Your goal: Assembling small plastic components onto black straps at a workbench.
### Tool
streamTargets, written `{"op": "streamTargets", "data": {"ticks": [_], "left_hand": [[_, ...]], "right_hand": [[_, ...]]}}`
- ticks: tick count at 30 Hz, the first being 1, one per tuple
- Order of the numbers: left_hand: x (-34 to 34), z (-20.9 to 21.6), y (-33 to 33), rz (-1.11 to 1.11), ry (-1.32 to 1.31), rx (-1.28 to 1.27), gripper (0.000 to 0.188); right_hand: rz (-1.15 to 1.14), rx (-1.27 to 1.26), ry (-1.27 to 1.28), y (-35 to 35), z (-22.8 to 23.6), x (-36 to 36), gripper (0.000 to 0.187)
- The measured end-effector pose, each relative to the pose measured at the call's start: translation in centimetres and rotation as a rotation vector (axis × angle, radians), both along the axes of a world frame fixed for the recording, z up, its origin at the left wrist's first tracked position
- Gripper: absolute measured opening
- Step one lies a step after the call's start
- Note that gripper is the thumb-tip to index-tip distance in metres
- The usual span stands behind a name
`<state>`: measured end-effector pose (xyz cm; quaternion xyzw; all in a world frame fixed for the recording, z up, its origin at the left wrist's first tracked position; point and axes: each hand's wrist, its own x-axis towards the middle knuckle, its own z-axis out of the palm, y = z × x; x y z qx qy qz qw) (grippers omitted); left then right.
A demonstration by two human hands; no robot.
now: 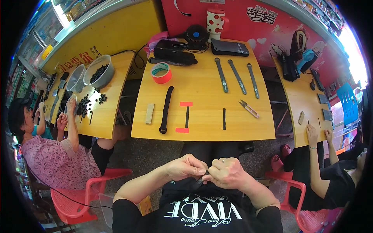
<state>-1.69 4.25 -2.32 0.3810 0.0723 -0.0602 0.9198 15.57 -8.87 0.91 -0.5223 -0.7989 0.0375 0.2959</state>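
My left hand (189, 167) and my right hand (225, 173) are close together in front of my body, below the table's near edge. Fingers of both hands pinch a small dark strap (198, 182); much of it is hidden by the fingers and blends with my black shirt. On the table (206, 85) ahead lies a black strap (166, 110) with a rounded end. Three grey straps (221, 75) lie side by side farther right. Pink-handled thread snips (249, 109) rest near the right edge, blades slightly apart.
A wooden block (149, 113), dark strip with red tape ends (187, 116), another dark strip (224, 119) and red tape roll (161, 73) are on the table. Behind stand a fan (197, 35), spotted mug (216, 24) and black pouch (230, 47). People work at both side tables.
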Motion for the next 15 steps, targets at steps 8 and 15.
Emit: {"op": "streamTargets", "data": {"ticks": [8, 15], "left_hand": [[0.2, 2.2, -1.4, 0.168, 0.172, 0.386, 0.014], [0.4, 0.7, 2.3, 0.890, 0.259, 0.575, 0.018]], "right_hand": [[-0.052, 0.044, -0.151, 0.3, 0.6, 0.1, 0.040], [0.107, 0.185, -0.099, -1.4, 1.9, -2.0, 0.050]]}}
